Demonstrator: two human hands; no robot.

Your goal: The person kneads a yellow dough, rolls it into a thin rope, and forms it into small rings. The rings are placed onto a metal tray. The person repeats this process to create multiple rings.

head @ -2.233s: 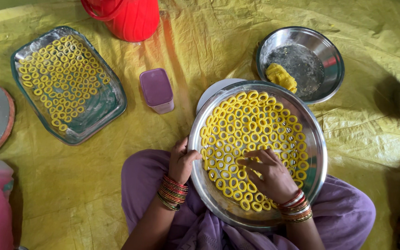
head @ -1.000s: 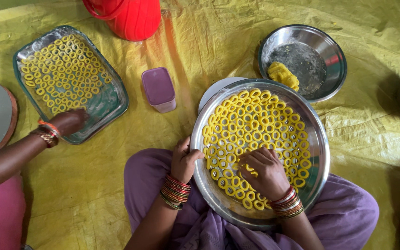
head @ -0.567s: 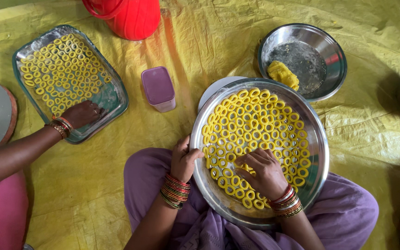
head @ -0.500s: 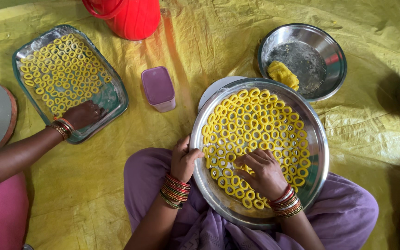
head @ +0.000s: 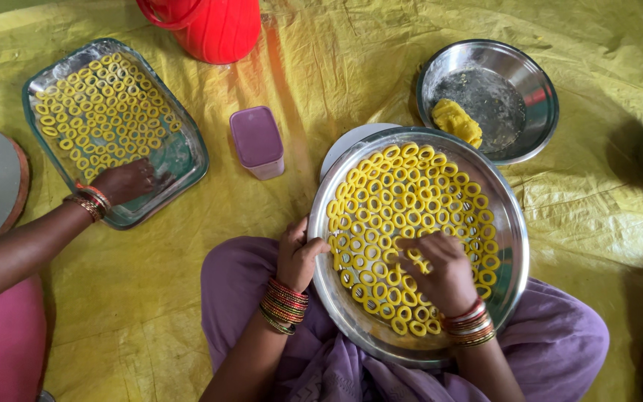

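A round steel plate [head: 511, 223] rests on my lap, covered with several yellow dough rings [head: 411, 193]. My left hand [head: 297, 254] grips the plate's left rim. My right hand [head: 440, 269] lies over the rings in the plate's lower middle, fingers curled on a ring of dough [head: 414, 257]. Bangles ring both my wrists.
Another person's hand [head: 124, 181] rests at the near corner of a rectangular tray [head: 187, 160] full of rings at the left. A purple lidded box [head: 257, 141], a red container [head: 213, 26], and a steel bowl [head: 537, 82] holding a dough lump [head: 455, 120] lie on the yellow sheet.
The other person's arm came in from the left and settled its hand on the tray's near corner. My right hand shifted slightly over the rings; my left stayed on the rim.
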